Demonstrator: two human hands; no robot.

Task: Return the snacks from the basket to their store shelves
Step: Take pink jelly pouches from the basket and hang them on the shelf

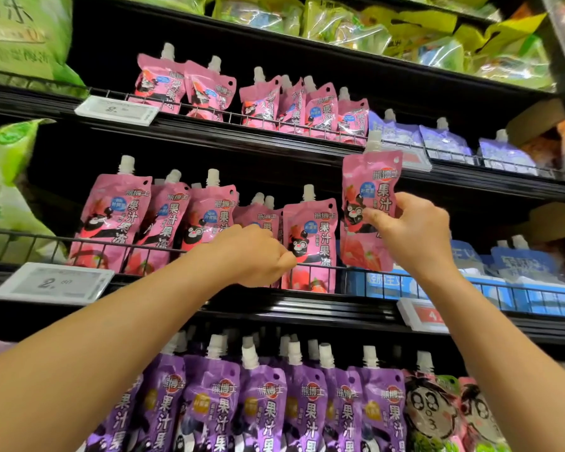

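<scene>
My right hand (411, 234) grips a pink jelly pouch (369, 187) with a white spout, held upright in front of the middle shelf, right of the matching row. My left hand (258, 252) reaches to that row of pink pouches (163, 220) and pinches the edge of the rightmost pink pouch on the shelf (310, 243) behind the wire rail (88, 243). The basket is out of sight.
More pink pouches (274, 99) and pale lilac pouches (444, 143) stand on the shelf above. Blue packs (519, 259) fill the middle shelf's right part. Purple pouches (268, 402) line the shelf below. Green bags (10, 190) sit at left. Price tags (53, 283) clip to shelf edges.
</scene>
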